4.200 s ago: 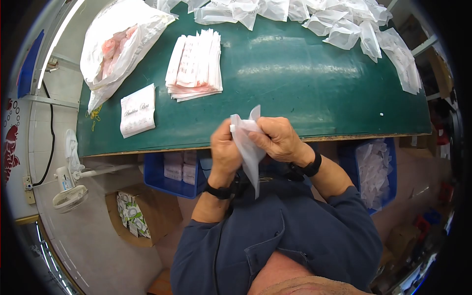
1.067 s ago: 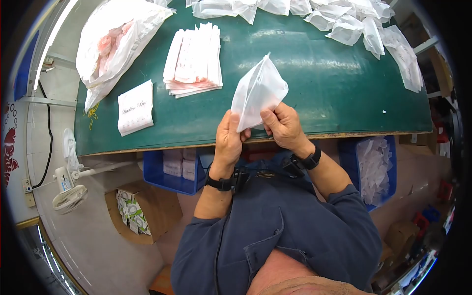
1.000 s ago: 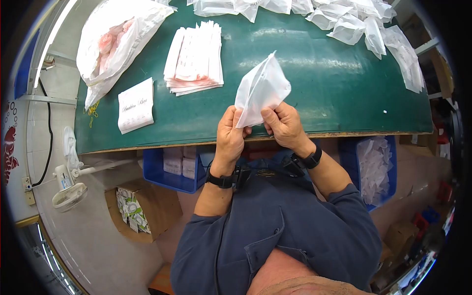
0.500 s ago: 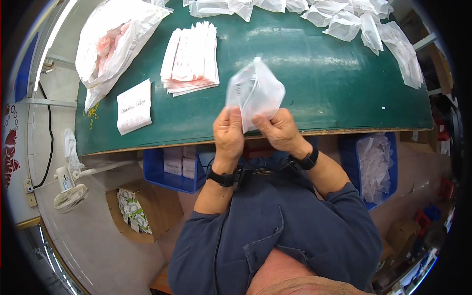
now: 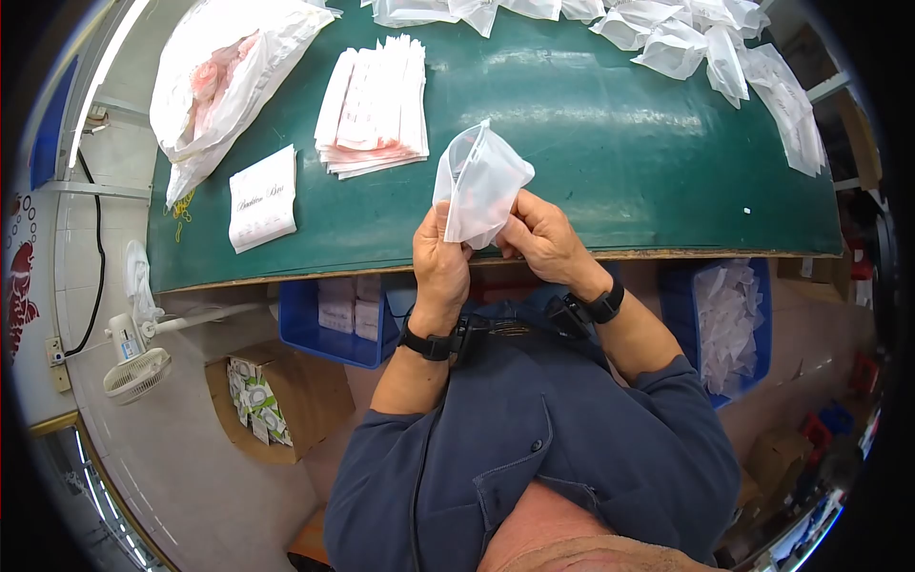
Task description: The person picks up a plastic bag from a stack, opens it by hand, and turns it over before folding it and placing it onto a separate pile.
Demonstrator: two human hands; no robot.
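Between my hands, above the table's front edge, is a translucent frosted plastic bag [image 5: 486, 181], its mouth spread apart at the far end. My left hand [image 5: 441, 257] is closed on the bag's left side, with part of the fingers hidden behind the plastic. At the bag's lower right, my right hand [image 5: 548, 238] pinches the plastic near the bottom corner. A stack of printed white packets [image 5: 374, 105] lies on the green table [image 5: 591, 162] beyond my left hand. One single printed packet [image 5: 263, 200] lies to the left of that stack.
A large white sack [image 5: 229, 86] with pinkish contents stands at the table's far left. Several frosted bags [image 5: 672, 48] line the far right edge. Below the table are a blue bin [image 5: 348, 353] with packets, another blue bin [image 5: 762, 334] with bags, and a cardboard box [image 5: 315, 400].
The bag has turned and tilted, and its top has shifted slightly left. My right hand has moved from the bag's front face to its lower right corner.
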